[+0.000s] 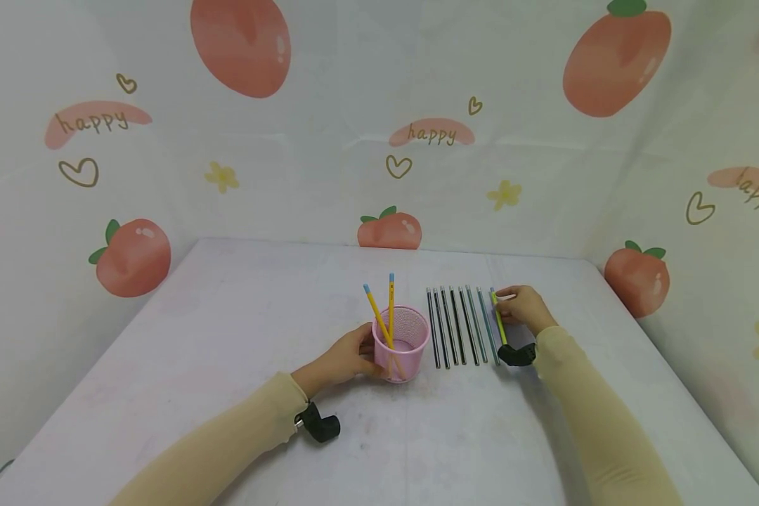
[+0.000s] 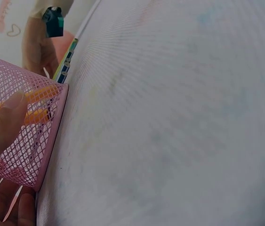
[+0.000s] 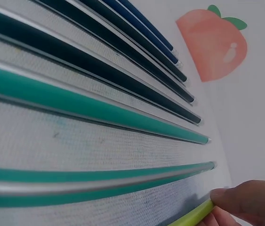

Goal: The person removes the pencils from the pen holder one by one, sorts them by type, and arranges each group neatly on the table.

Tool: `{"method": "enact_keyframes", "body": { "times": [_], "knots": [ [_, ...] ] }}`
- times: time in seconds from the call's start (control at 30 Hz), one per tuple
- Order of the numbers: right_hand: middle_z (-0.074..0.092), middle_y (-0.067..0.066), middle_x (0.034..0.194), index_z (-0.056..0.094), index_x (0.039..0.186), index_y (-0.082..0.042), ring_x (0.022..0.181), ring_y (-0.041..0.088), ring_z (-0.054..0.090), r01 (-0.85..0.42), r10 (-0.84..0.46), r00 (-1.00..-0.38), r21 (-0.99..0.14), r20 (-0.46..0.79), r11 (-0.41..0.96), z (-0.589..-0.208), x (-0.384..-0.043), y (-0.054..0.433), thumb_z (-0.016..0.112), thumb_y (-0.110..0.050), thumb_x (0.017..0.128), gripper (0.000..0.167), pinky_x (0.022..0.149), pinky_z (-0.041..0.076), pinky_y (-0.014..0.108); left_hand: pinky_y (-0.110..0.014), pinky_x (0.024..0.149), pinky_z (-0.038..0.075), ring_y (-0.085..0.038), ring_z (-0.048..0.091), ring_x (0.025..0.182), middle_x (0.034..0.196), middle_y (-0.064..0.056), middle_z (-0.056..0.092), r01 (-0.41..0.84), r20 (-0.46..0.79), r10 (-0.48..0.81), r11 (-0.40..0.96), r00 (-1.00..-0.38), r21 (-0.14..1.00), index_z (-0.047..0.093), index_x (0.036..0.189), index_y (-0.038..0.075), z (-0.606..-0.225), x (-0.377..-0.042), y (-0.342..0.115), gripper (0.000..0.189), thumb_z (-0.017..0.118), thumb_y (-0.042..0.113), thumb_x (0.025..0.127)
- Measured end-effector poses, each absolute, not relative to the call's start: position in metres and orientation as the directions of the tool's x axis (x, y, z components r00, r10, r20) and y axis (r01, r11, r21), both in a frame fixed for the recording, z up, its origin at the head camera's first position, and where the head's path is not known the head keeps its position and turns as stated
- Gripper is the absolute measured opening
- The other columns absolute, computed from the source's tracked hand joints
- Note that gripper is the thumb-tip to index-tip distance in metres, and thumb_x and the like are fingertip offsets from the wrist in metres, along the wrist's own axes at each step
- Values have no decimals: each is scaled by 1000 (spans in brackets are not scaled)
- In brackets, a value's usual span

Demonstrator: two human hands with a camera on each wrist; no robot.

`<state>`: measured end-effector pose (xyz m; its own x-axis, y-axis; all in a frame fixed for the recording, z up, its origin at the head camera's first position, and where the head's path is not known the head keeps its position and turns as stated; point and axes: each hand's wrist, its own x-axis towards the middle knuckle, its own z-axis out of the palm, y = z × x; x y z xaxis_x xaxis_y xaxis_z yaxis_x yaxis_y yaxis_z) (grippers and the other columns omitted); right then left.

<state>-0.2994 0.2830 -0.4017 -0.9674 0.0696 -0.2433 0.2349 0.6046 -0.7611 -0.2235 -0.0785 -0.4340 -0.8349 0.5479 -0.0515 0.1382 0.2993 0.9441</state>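
A pink mesh pen cup [image 1: 414, 360] stands upright on the table, and two yellow pencils [image 1: 391, 299] with blue ends lean inside it. My left hand [image 1: 348, 357] holds the cup from its left side; in the left wrist view the thumb [image 2: 5, 125] lies across the mesh. At the right end of a row of pencils, my right hand [image 1: 523, 309] pinches a yellow-green pencil [image 3: 194, 215] near its far end. Left of it lie several dark and teal striped pencils [image 1: 462, 327], side by side, pointing away from me.
The table [image 1: 228, 302] has a whitish cover. A white backdrop [image 1: 329, 176] printed with red fruit, hearts and flowers rises behind it and along both sides. A black wrist camera [image 1: 321, 425] sits at the left cuff, another black camera [image 1: 516, 355] at the right.
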Motion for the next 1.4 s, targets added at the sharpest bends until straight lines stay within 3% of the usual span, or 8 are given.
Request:
{"method": "enact_keyframes", "body": {
  "times": [0.7,1.4],
  "knots": [
    [55,29,127,51,132,8,85,13,64,243,60,-963,-745,-264,621,-407,-300,283,65,-9,90,47,76,58,24,-43,108,43,-29,53,125,134,-12,56,115,-62,535,292,-843,949,39,142,4,-431,-220,-78,80,80,4,73],
    [57,27,125,48,134,8,78,5,63,242,53,-964,-781,-261,575,-408,-297,284,67,-10,90,52,77,58,24,-40,106,45,-31,53,124,134,-18,54,132,-33,562,251,-826,959,41,138,-1,-428,-219,-79,74,76,0,73]
  ]
}}
